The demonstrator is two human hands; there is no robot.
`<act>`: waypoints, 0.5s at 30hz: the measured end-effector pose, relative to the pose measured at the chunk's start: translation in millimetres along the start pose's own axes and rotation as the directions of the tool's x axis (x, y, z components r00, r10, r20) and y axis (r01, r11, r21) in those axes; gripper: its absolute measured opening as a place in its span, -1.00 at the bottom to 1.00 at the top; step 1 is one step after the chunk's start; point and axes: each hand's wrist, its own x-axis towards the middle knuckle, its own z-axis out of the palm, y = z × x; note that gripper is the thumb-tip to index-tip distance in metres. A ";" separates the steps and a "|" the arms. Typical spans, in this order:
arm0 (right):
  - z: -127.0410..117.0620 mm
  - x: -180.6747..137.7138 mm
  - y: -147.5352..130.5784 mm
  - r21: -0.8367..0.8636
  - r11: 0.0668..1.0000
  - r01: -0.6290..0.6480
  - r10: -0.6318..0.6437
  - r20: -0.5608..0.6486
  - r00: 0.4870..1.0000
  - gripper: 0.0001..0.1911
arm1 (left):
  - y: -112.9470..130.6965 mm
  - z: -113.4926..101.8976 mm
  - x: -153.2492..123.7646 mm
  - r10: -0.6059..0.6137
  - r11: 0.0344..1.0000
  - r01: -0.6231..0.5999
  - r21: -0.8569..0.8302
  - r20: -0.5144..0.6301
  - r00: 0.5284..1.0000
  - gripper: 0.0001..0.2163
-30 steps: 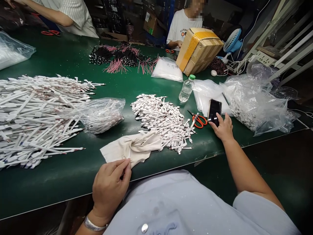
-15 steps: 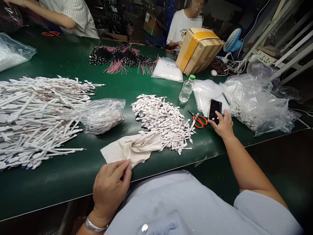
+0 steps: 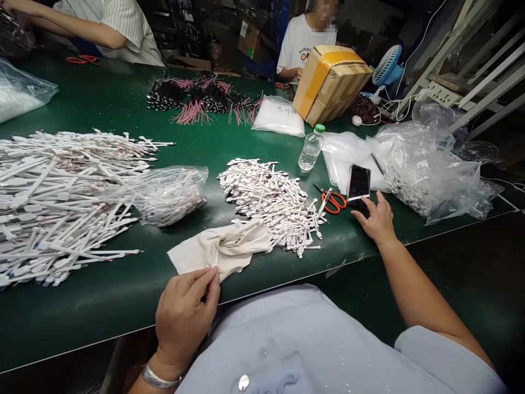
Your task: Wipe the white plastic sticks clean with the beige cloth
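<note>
Green worktop [image 3: 197, 142] spans the frame. Phone [image 3: 359, 182] lies right of centre; right hand [image 3: 379, 221] at its lower edge, fingers spread, grasping nothing, contact unclear. Left hand [image 3: 186, 312], lower left of centre: thumb and forefinger together at pale cloth [image 3: 223, 245]; cannot tell if pinching it. White pile [image 3: 266, 200] mid-frame, against cloth.

I wear a pale grey-blue shirt [image 3: 328, 339] with a short, loose sleeve [image 3: 445, 347]. A small, round silvery disc [image 3: 243, 382] (button or pendant, I can't tell) shines on its front. Right of the disc is smudgy blue lettering [image 3: 290, 378], above it darker blotches [image 3: 268, 346]; to its left, a silvery bracelet [image 3: 159, 381] circles the wrist of my left hand [image 3: 186, 314].
</note>
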 end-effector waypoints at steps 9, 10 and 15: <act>-0.2 6.9 1.5 -0.002 1.000 -0.028 0.028 0.084 0.996 -0.45 | 0.7 1.3 0.7 0.004 1.000 -0.004 -0.002 0.009 1.000 -0.85; -0.2 7.1 1.4 -0.005 1.000 -0.024 0.025 0.091 0.996 -0.46 | 0.5 1.6 0.4 0.002 1.000 -0.002 -0.001 0.010 1.000 -0.85; 0.0 3.6 0.8 -0.003 1.000 0.000 0.000 0.006 1.000 -0.45 | -0.7 1.8 -1.0 -0.002 1.000 0.002 0.002 0.009 1.000 -0.85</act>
